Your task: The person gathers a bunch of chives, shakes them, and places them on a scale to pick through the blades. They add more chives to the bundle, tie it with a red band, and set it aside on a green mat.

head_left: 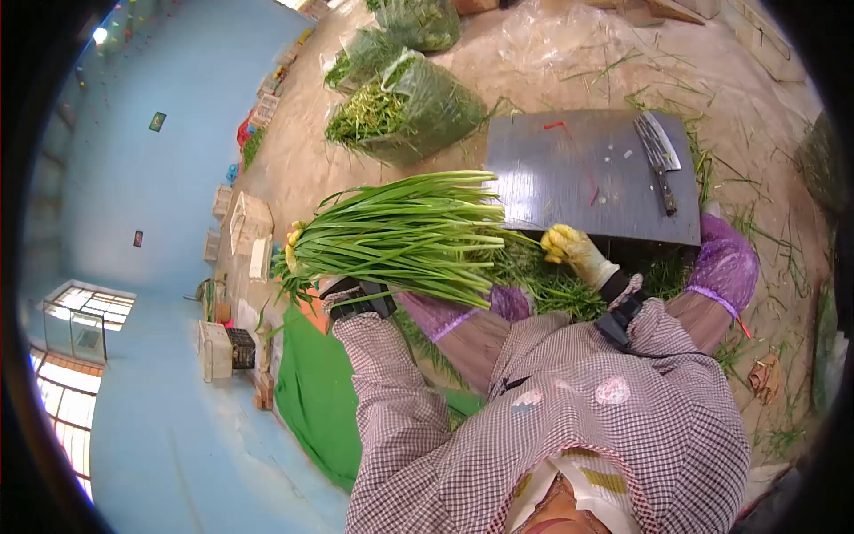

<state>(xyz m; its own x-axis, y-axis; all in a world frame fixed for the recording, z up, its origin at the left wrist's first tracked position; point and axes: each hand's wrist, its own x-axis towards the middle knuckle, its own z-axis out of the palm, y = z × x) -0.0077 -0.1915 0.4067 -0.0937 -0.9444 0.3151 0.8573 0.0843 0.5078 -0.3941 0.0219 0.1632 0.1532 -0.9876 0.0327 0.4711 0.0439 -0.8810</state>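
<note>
A large bunch of long green leafy stalks (409, 222) lies sideways across the middle, pale ends towards the dark board. My left hand (295, 247), in a yellowish glove, is closed round its leafy end at the left, partly hidden by leaves. My right hand (569, 249), gloved in yellow and white, is beside the board's near edge with fingers curled on a thin stalk that reaches towards the bunch. On the dark board (569, 160) lie a cleaver (661, 160), red strips and small scraps.
Bags of greens (422, 116) stand on the floor beyond the bunch. Loose greens (569, 289) lie between my knees, which have purple covers (725, 262). A green cloth (311, 400) is at the lower left, with crates (249, 222) along the blue wall.
</note>
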